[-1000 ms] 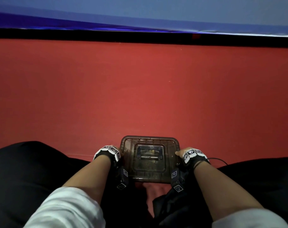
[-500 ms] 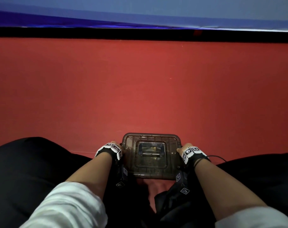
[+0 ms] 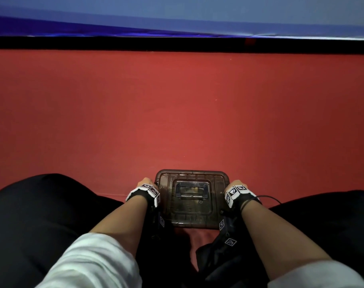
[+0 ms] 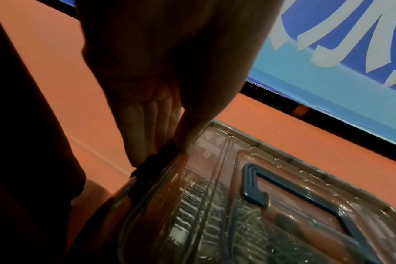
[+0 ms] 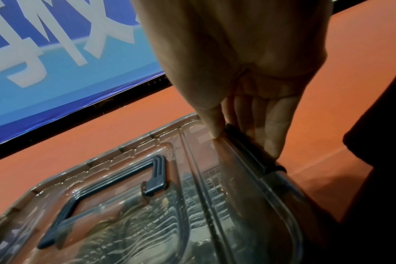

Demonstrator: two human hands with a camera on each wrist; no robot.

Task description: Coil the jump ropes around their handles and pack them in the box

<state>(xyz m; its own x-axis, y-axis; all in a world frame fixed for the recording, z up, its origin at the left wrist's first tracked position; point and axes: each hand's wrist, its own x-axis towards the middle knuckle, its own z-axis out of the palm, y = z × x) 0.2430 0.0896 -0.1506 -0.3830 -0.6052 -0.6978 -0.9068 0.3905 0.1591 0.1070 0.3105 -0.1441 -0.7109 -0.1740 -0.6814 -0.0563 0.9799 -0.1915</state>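
A brown see-through box (image 3: 216,183) stands on the red floor between my legs, its lid closed and the dark carry handle (image 3: 191,191) lying flat. Through the lid I see coiled rope (image 4: 215,210) (image 5: 147,223) inside. My left hand (image 3: 145,182) (image 4: 161,135) is at the box's left side, thumb on the lid edge and fingers down over the black side latch (image 4: 151,166). On the opposite side my right hand (image 3: 233,185) (image 5: 237,128) mirrors it, pinching the right latch (image 5: 249,148).
Red floor (image 3: 177,111) stretches ahead to a black strip and a blue banner (image 3: 177,15) at the far edge. My black-clad legs (image 3: 42,215) flank the box closely on both sides. A thin black cable (image 3: 270,197) runs from the right wrist.
Both hands have slid a little forward along the box's sides and closer in to the latches. The box stays closed and has barely moved.
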